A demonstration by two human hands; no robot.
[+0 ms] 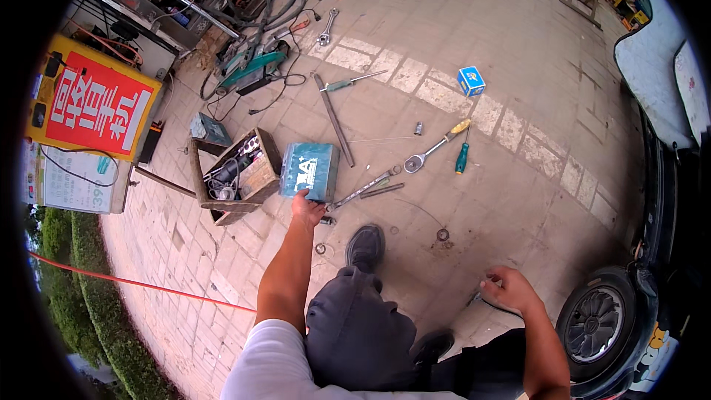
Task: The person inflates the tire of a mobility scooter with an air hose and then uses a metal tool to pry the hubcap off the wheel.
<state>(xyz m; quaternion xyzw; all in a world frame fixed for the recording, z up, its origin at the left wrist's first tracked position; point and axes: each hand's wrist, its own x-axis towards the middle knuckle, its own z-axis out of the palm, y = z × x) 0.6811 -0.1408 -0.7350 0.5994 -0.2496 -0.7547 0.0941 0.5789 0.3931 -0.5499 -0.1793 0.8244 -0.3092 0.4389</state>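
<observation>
Dark trousers (355, 333) nearest, over grey paving (518, 200). Left hand (306, 207) closed on teal box (309, 170), smooth, rectangular; wooden crate (255, 178) just beside. Right hand (507, 289) curled on thin metal piece (475, 298), near rubber wheel (596, 322).

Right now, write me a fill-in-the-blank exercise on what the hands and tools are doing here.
1. The left hand touches the lower edge of a teal ____ lying on the paving.
2. Left of it stands a wooden crate filled with ____.
3. The right hand is low near a car's ____.
4. The small carton on the pale paving stripe is ____ in colour.

Missing words: case; tools; wheel; blue
</observation>
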